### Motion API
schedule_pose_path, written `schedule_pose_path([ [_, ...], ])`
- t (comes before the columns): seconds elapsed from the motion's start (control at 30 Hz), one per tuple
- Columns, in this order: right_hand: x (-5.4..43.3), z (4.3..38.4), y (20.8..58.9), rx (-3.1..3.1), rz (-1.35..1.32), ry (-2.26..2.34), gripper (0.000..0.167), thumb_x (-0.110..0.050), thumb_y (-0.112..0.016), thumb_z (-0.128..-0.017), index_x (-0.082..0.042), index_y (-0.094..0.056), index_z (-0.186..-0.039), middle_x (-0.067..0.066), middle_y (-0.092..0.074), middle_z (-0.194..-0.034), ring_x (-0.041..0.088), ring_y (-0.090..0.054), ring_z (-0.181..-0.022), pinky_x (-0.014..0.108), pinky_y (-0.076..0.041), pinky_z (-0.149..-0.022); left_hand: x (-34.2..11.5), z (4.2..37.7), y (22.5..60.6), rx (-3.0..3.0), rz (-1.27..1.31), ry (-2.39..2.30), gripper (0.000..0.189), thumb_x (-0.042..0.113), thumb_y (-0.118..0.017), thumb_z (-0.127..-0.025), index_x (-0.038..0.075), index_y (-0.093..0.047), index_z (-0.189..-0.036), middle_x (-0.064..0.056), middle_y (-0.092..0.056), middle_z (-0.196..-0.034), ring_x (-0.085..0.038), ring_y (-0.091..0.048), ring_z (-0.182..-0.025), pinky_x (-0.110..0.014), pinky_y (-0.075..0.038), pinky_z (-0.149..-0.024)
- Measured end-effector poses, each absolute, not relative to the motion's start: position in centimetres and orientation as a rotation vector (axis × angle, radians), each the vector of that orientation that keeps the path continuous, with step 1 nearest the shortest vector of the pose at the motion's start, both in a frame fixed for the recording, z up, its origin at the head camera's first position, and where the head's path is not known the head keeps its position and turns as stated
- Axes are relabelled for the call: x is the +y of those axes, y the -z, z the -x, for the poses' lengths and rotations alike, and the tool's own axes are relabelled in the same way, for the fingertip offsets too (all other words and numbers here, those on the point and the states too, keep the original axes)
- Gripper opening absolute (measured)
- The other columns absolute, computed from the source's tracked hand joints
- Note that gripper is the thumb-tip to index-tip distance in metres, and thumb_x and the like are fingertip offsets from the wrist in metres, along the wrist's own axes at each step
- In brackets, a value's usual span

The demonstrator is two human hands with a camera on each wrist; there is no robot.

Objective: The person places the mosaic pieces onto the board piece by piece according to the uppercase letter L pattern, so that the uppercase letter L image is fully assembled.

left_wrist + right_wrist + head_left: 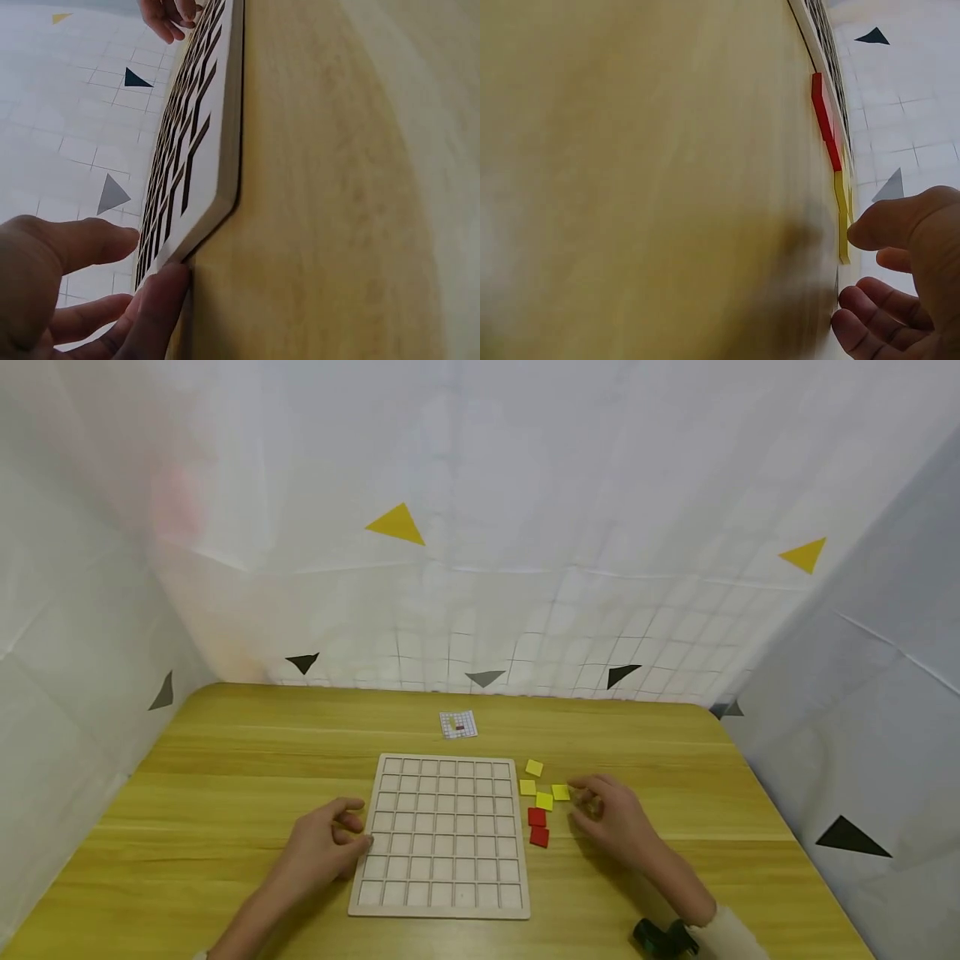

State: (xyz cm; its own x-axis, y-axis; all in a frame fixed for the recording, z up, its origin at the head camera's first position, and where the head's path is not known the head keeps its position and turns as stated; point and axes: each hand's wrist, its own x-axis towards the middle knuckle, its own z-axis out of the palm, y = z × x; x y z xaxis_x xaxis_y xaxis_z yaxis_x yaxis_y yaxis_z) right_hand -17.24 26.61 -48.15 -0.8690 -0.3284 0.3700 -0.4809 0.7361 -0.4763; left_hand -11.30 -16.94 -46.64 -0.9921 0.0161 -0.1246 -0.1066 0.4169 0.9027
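A pale wooden grid board (pixel 445 912) with square recesses lies on the table. My left hand (pixel 327 839) is at its left edge, fingers loosely bent and thumb tip right at the rim; in the left wrist view the fingertips (pixel 166 289) overlap the board's side. Off the board's right side lie several yellow square tiles (pixel 543 802) and two red ones (pixel 537 817). My right hand (pixel 617 820) hovers over the table by the rightmost yellow tile (pixel 560 792), thumb and fingers spread apart with nothing between them.
Behind the board lies a small printed card (pixel 458 724) showing a grid with coloured squares. White sheeting (pixel 480 610) with triangle marks encloses the wooden table (pixel 247 752) at the back and sides. A dark object (pixel 663 937) sits by the right wrist.
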Motion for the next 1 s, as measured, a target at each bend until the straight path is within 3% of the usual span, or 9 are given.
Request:
schedule_pose_path([
  [0.57,25.4,19.2,48.2,-2.758,-0.628,-0.952,0.037,0.002,-0.081,-0.076,-0.009,-0.073,-0.110,0.002,-0.064,-0.094,0.019,-0.057,-0.077,0.028,-0.049,-0.063,-15.9,11.2,46.9,2.659,0.119,-1.543,0.042,-0.004,-0.078,-0.079,-0.003,-0.067,-0.119,-0.006,-0.063,-0.094,-0.015,-0.065,-0.076,-0.028,-0.053,-0.049],
  [1.0,25.5,19.7,48.3,-2.801,-0.638,-0.966,0.029,-0.001,-0.080,-0.076,-0.010,-0.075,-0.103,-0.001,-0.063,-0.092,0.015,-0.059,-0.077,0.028,-0.052,-0.064,-15.9,11.2,47.0,2.722,0.103,-1.497,0.040,-0.001,-0.078,-0.079,-0.002,-0.068,-0.118,-0.004,-0.064,-0.091,-0.015,-0.065,-0.078,-0.026,-0.054,-0.056],
])
